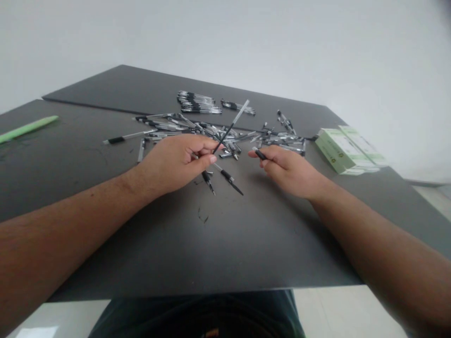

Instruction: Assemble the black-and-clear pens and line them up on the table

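My left hand [179, 162] is closed, its thumb and forefinger pinching a thin pen refill [232, 123]. The refill slants up to the right, dark below and clear at its upper end. My right hand [291, 171] is closed on a black-gripped pen part [260, 153], whose tip points left; most of it is hidden by the fingers. Below my left hand a pen with a black grip [227, 176] and another pen [208, 182] point toward me; their upper ends are hidden behind the hand. Beyond both hands lies a loose pile of pens and pen parts [207, 129].
Neat rows of pens [199, 103] lie at the back, with a smaller bundle [229, 104] to their right. Green and white boxes [347, 150] stand at the right. A light green stick-like object [28, 129] is at the far left. A seam crosses the dark table [211, 249].
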`<state>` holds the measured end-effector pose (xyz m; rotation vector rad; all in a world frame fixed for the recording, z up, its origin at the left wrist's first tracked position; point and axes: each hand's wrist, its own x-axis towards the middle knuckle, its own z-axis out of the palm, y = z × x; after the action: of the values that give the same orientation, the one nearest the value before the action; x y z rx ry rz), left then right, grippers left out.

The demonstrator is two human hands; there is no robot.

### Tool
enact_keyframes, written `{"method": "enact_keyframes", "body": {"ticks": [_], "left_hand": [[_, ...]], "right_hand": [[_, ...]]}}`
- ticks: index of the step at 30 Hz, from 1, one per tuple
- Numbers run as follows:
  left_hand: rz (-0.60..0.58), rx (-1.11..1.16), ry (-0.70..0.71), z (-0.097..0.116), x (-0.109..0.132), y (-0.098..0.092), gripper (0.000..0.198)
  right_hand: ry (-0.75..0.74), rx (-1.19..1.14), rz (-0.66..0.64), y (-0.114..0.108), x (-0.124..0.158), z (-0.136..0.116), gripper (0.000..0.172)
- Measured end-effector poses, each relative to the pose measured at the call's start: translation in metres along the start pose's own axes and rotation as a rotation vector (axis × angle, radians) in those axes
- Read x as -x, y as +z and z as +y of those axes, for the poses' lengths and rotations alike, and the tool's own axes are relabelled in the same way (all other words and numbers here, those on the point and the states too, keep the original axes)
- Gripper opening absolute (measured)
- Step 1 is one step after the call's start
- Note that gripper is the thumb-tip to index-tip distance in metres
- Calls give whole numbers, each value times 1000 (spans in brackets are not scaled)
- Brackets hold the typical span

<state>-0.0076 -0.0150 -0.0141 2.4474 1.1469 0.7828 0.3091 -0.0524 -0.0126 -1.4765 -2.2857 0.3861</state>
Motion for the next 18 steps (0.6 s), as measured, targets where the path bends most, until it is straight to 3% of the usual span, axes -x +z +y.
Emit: {"method": "enact_keyframes", "body": {"ticks": [8, 18], "left_hand": [[98, -44, -70, -15, -3, -5, 29], [50, -202, 24, -22, -9, -7, 42]], "right_hand": [[52, 12, 120, -1, -3, 13, 38], [48, 65, 165, -7, -5, 32, 27]]}}
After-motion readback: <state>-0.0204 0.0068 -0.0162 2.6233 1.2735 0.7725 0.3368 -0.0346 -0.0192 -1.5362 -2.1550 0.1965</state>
